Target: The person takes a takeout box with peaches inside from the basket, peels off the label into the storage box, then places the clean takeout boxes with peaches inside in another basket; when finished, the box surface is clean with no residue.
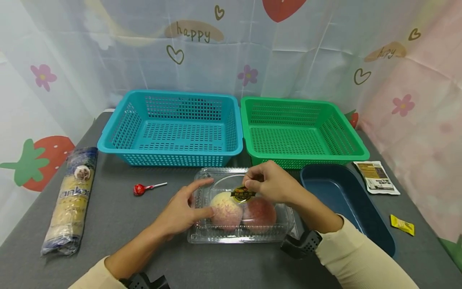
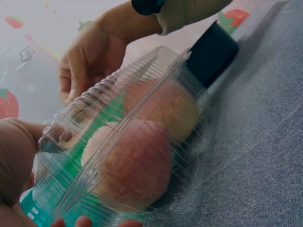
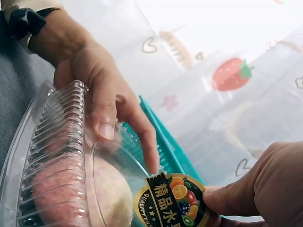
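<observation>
A clear plastic fruit box with a closed lid lies on the table. Inside are a pale pink peach and a redder peach. My left hand holds the box's left end, thumb and index finger resting on the lid, other fingertips by its side in the left wrist view. Between thumb and finger, my right hand pinches the edge of a round black-and-gold sticker, printed with fruit, at the lid's top. Whether its far edge touches the lid, I cannot tell.
Behind stand a blue basket and a green basket. A dark blue tray lies right, near a white-brown packet and yellow candy. Left are a red lollipop and a long wrapped bread pack.
</observation>
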Demonstrator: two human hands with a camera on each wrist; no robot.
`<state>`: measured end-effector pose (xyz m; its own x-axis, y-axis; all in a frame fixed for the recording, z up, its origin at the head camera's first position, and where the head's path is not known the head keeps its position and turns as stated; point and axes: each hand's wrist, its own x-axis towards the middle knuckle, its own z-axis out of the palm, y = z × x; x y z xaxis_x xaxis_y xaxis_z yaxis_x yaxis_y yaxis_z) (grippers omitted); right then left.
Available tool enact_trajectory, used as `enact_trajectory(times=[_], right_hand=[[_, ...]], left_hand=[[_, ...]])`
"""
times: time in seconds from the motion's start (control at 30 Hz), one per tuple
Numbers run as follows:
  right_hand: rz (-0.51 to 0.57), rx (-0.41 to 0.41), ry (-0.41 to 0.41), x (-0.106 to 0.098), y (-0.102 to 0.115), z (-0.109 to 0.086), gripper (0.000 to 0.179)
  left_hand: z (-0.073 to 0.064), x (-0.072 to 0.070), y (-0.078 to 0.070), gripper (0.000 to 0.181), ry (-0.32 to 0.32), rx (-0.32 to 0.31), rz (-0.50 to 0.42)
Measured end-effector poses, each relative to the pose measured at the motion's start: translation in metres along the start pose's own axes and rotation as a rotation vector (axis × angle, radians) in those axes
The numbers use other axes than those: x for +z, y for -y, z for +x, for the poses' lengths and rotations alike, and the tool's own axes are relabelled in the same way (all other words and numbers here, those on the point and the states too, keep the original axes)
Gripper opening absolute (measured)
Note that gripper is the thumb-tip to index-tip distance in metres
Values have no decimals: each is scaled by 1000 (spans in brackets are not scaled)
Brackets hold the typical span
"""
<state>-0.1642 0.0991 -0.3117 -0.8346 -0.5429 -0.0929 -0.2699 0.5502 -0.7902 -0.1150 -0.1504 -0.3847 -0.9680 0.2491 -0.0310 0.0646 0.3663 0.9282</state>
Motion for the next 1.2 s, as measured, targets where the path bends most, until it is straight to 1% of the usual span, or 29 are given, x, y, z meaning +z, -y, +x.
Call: enact_trajectory(times=[0.17,0.27,0.5,0.63,0.77,1.0,1.2], right_hand=[[60,-2,26,-3,1,-3,14],[87,16,36,-5,2,-6,14],[56,-6,29,-16,7,-13,14],[72,-8,42,-25,6,-19,13],[79,9,57,-38,2,-25,14],[134,83,91,-69,-9,-40,15],[164,95,134,-94,-28,-53,17]], left_hand=[[1,0,-1,70,-4,3,-1],[0,0,-1,71,-1,0,-3],[0,0,-2,72,7,8,-30],[-1,0,-3,73,9,5,-40],[-1,0,-3,73,11,1,-35],[0,0,-2,72,22,-6,-44],[1,1,0,72,16,-17,-47]])
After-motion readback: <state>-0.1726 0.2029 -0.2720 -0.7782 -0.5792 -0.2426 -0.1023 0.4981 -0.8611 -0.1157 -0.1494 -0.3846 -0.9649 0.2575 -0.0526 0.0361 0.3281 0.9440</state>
